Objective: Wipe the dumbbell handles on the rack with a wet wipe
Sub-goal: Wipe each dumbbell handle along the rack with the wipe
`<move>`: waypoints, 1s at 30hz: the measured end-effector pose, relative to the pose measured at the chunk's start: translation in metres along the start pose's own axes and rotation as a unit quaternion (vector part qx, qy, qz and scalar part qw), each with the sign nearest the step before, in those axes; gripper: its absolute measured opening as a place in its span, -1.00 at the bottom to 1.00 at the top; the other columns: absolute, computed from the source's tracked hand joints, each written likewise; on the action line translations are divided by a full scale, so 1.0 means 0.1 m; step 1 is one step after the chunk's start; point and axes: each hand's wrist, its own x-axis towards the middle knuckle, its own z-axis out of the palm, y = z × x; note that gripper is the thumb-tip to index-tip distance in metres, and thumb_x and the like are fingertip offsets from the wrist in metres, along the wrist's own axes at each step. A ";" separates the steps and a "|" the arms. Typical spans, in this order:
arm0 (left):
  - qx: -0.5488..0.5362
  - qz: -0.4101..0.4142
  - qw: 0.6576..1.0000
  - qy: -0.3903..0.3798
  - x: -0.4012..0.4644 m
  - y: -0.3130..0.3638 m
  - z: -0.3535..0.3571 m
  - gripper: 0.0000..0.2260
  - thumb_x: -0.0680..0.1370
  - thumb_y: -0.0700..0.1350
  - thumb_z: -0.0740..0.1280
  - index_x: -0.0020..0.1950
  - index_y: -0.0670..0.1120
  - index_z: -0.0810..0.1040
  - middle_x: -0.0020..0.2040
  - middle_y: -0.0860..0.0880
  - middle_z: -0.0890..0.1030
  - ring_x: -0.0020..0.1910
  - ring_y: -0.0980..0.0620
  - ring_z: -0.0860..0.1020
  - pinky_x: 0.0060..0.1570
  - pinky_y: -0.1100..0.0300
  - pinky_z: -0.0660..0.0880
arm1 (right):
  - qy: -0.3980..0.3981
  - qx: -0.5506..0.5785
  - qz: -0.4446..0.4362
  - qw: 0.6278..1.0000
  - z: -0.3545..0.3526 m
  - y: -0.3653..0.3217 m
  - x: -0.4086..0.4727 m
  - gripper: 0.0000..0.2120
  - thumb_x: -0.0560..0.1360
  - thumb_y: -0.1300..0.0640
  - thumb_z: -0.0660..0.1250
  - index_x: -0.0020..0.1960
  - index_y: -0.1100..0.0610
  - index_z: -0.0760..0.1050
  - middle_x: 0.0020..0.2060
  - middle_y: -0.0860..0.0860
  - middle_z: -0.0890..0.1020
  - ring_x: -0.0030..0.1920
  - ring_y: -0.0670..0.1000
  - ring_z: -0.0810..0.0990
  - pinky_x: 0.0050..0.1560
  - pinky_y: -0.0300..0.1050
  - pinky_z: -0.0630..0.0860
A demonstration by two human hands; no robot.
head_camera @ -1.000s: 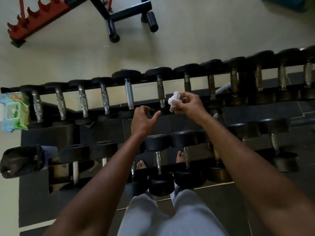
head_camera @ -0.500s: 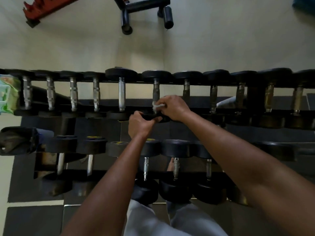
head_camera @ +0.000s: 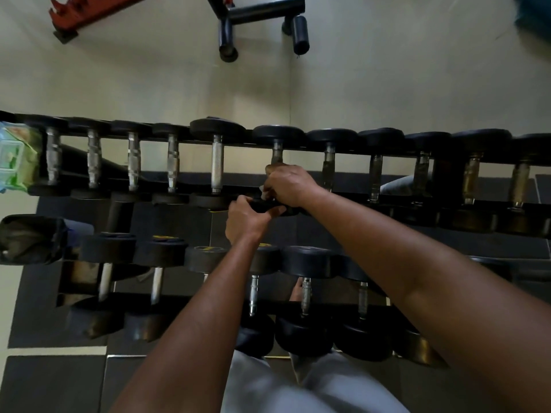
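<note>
A two-tier dumbbell rack [head_camera: 387, 158] runs across the view, with black-headed dumbbells and metal handles in both rows. My right hand [head_camera: 287, 184] is wrapped around the handle of a top-row dumbbell [head_camera: 277, 152] near the middle, with the white wet wipe [head_camera: 263, 192] pressed under its fingers; only a small edge of the wipe shows. My left hand [head_camera: 246, 220] grips the near black head [head_camera: 268, 207] of the same dumbbell from below. Most of that handle is hidden by my right hand.
A green wet-wipe pack [head_camera: 16, 156] lies on the rack's far left end. A dark bag [head_camera: 29, 238] sits at the left of the lower tier. A black bench frame [head_camera: 259, 16] and a red rack [head_camera: 86, 13] stand on the floor beyond.
My right hand brought the wipe from above the rack down onto the handle and closed around it. My left hand closed on the dumbbell's near head. The view shifted right and closer.
</note>
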 end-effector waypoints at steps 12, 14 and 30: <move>0.006 -0.011 1.000 -0.017 0.00 0.06 -0.05 -0.28 0.30 0.36 0.63 0.26 -0.02 0.52 0.19 0.00 0.54 0.05 0.03 0.57 -0.07 0.04 0.61 | -0.017 0.245 0.205 0.947 0.26 0.33 -0.21 -0.93 0.62 0.10 0.45 -0.02 -0.05 0.61 -0.12 -0.05 0.62 -0.11 -0.07 0.62 -0.25 -0.20 0.44; 0.012 -0.008 1.000 -0.017 0.01 0.07 -0.04 -0.27 0.30 0.38 0.63 0.27 -0.02 0.53 0.18 0.00 0.55 0.05 0.03 0.57 -0.09 0.05 0.60 | -0.007 0.272 0.223 0.936 0.30 0.35 -0.19 -0.95 0.62 0.11 0.44 0.01 -0.03 0.61 -0.12 -0.04 0.63 -0.10 -0.05 0.63 -0.23 -0.18 0.47; 0.019 0.011 0.999 -0.043 0.12 0.01 -0.06 -0.25 0.26 0.42 0.61 0.22 -0.01 0.50 0.15 -0.03 0.61 0.00 0.02 0.63 -0.06 -0.02 0.68 | 0.069 0.268 0.299 0.913 0.41 0.12 -0.22 -0.85 0.56 -0.01 0.52 0.12 -0.12 0.66 0.00 -0.07 0.68 0.00 -0.02 0.66 0.02 0.04 0.67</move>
